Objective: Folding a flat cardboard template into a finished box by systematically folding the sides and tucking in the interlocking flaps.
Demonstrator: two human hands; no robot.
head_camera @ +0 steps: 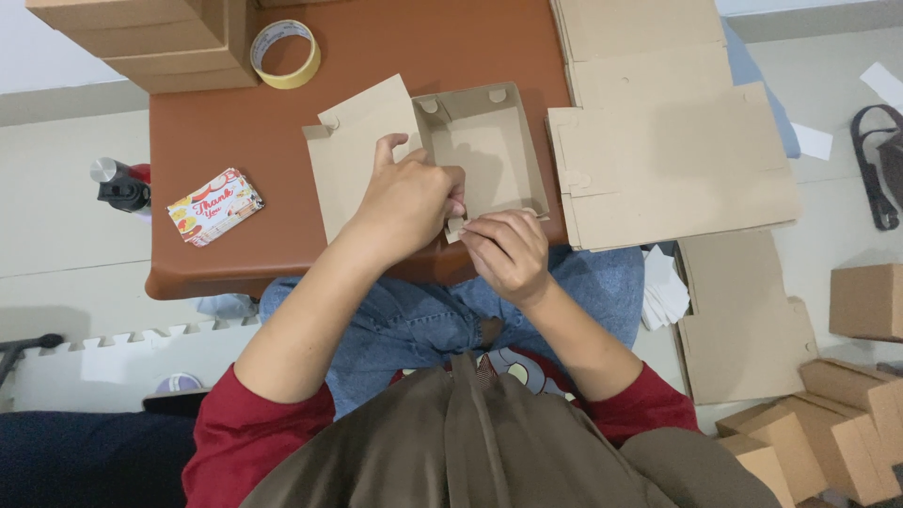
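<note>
At the table's near edge, the left hand pins the box wall with curled fingers while the right hand pinches its front flap, folding it inward.

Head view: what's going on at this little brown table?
A person sits at the brown table with a half-folded cardboard box in front of them. The left hand presses on the box's near wall while the right hand pinches a tab at its near edge. The box's walls are up and its lid flap lies open to the left. Flat cardboard blanks lie to the right, a tape roll and a pack of cards on the table.
</note>
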